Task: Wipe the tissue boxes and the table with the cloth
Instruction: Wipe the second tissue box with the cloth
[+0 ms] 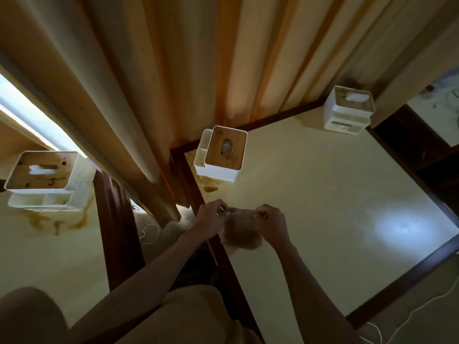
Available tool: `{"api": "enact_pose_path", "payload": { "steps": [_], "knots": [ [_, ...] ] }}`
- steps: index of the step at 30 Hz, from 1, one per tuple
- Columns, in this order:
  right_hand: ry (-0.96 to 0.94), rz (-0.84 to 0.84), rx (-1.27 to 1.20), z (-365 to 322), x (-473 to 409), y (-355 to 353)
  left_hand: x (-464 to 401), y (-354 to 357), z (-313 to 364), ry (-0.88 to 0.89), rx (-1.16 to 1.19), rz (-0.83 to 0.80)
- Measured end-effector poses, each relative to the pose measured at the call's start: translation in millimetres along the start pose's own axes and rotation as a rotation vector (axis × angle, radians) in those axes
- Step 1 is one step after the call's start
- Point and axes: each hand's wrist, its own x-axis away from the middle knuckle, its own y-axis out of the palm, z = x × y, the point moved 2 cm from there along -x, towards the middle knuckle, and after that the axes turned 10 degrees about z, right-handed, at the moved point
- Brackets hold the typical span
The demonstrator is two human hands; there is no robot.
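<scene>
A brownish cloth hangs between my two hands above the left edge of the cream table. My left hand pinches its upper left corner and my right hand pinches its upper right corner. A white tissue box with a wooden lid stands at the table's far left corner, brown stains on the surface just in front of it. A second white tissue box sits at the far right corner. A third tissue box, its lid stained, stands on a separate cream table to the left.
Heavy beige curtains hang behind both tables. Brown stains spread on the left table below its box. A dark wood frame edges each table, with a gap and a white cord on the floor between them. Another white cable lies at bottom right.
</scene>
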Motion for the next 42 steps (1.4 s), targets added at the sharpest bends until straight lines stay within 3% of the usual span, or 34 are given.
{"api": "enact_pose_path", "payload": {
  "steps": [8,13,21,24,28,36,42],
  "knots": [
    [-0.021,0.006,0.303,-6,-13,33,-16,8,-13,0.154,-0.421,0.016],
    [-0.133,-0.085,0.434,-8,-19,31,-19,1,-12,0.257,-0.433,-0.04],
    [-0.037,0.166,-0.146,-78,-54,16,-71,-80,15,0.27,-0.148,0.16],
    [0.165,0.209,-0.275,-104,-68,23,-98,-102,24,0.274,-0.114,0.187],
    [0.321,0.15,-0.261,-108,-82,42,-135,-112,28,0.329,-0.151,0.106],
    [0.279,0.067,-0.377,-100,-94,36,-195,-123,47,0.403,-0.187,-0.039],
    [0.297,0.237,-0.38,-88,-114,19,-207,-115,34,0.444,-0.318,-0.085]
  ]
}}
